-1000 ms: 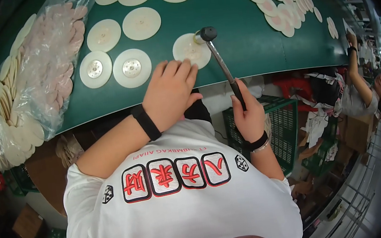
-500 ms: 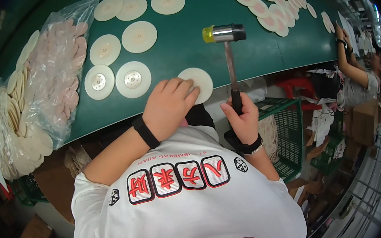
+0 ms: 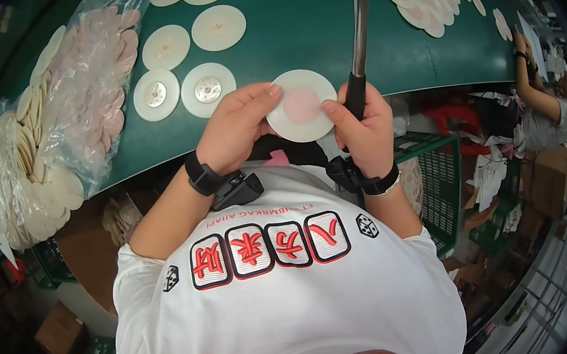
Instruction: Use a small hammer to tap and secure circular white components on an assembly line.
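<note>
My left hand (image 3: 239, 126) pinches the left edge of a round cream disc (image 3: 299, 128) with a pale pink centre, thumb on top. The disc is raised at the front edge of the green table. My right hand (image 3: 369, 129) is closed round the black handle of a hammer (image 3: 360, 35), its head pointing away with a yellow face and a black face. The right thumb also rests on the disc's right edge. Left of the hands lie two discs with round perforated metal plates (image 3: 208, 90) on them. Behind these are several plain-centred discs (image 3: 219, 27).
Clear plastic bags (image 3: 87, 80) of stacked discs fill the table's left end. A pile of pink-centred discs (image 3: 429, 10) lies far right on the green table (image 3: 324, 39). Green crates (image 3: 441, 180) stand below the table at right. Another person's arm (image 3: 536, 92) reaches in at far right.
The disc has been lifted off the table edge and now shows its pink centre. My right hand, still with the hammer, has come up to the disc's right edge.
</note>
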`<state>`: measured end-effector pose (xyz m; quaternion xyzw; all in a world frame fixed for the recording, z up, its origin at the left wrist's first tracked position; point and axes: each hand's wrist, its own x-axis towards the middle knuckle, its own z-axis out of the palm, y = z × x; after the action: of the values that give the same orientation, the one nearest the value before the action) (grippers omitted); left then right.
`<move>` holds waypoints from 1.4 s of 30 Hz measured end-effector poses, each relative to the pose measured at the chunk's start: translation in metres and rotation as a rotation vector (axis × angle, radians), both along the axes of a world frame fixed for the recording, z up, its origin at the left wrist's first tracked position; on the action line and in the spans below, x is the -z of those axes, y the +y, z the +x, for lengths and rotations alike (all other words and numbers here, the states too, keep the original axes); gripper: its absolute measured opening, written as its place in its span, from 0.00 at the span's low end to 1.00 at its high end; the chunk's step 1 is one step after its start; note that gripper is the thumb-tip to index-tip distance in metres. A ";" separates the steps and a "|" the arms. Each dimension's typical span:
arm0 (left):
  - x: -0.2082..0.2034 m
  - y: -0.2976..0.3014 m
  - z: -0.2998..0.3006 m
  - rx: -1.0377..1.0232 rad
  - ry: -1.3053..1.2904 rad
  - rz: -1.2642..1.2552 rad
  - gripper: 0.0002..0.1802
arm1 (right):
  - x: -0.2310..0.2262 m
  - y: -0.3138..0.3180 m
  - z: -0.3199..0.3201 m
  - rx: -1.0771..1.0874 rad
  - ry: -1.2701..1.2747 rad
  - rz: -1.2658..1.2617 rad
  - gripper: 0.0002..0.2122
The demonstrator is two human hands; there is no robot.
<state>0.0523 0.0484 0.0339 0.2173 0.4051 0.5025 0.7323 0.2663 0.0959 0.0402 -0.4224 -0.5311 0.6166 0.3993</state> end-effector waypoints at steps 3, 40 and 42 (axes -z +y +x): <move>0.002 0.001 0.000 -0.008 -0.030 -0.016 0.21 | -0.001 0.001 -0.002 0.018 0.072 -0.078 0.08; -0.008 -0.049 -0.055 -0.086 1.106 0.411 0.20 | -0.001 0.229 0.124 0.698 0.127 -0.059 0.06; -0.010 -0.051 -0.058 -0.105 1.539 0.614 0.22 | 0.008 0.220 0.122 0.606 0.076 -0.042 0.07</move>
<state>-0.0052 -0.0024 0.0443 0.6714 0.6473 0.3350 0.1341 0.3878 0.3158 0.0320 -0.5464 -0.3526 0.4957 0.5757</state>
